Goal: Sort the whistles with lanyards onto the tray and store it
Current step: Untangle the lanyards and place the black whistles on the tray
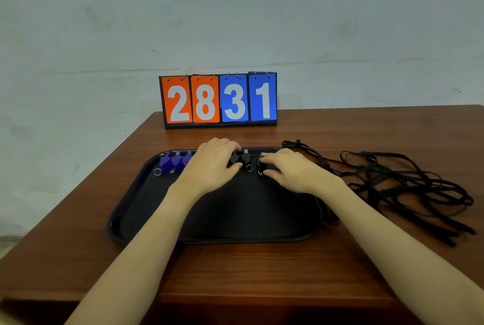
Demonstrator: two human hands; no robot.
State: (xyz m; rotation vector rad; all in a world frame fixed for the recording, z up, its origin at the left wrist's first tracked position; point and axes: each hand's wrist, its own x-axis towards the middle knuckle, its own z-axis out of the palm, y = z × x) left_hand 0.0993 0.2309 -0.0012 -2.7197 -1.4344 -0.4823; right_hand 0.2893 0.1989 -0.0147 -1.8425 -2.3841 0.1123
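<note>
Our forearms reach over the wooden worktop (235, 267) to the smooth black tray (125, 209), where our left hand (212, 165) pinches one black whistle (234, 158) and our right hand (288, 170) pinches another (262, 161), a third (246, 158) free between them. Glossy blue whistles (174, 162) line the tray's far left, long axes running away from us. Limp black lanyards (398, 180) tangle beside the tray, nearer our right hand.
</note>
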